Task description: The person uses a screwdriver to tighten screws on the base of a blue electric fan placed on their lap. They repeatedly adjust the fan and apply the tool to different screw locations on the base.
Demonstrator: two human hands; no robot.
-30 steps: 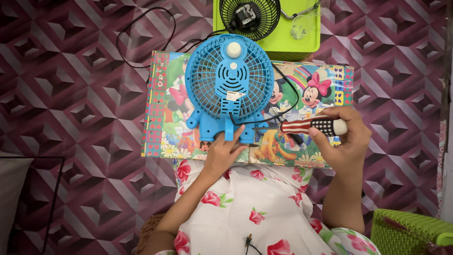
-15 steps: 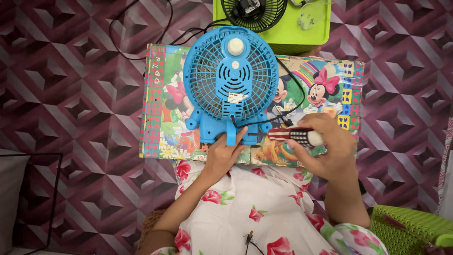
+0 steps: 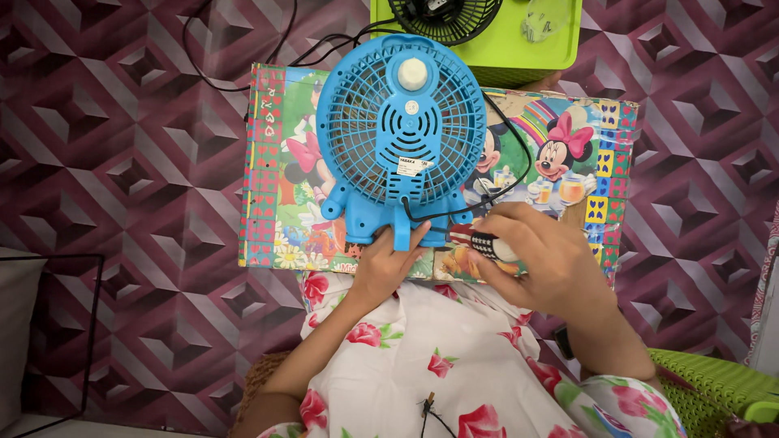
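A blue plastic table fan (image 3: 403,134) lies face down on a small table with a colourful cartoon top (image 3: 268,211), its back and base toward me. My left hand (image 3: 388,266) rests on the fan's base, fingers pressed against its lower edge. My right hand (image 3: 535,259) is closed around a screwdriver with a red, black and white handle (image 3: 489,246), whose tip points left at the fan's base. The fan's black cord (image 3: 507,162) loops past the right side of the fan.
A lime green tray (image 3: 487,45) at the top holds a black fan grille (image 3: 445,18) and a clear part (image 3: 542,18). The floor has a maroon geometric pattern. A green woven basket (image 3: 714,381) stands at the lower right, a black wire frame (image 3: 89,324) at the lower left.
My right hand has brought the screwdriver leftward and turned it, so its tip now meets the fan's base. The left hand stays on the base.
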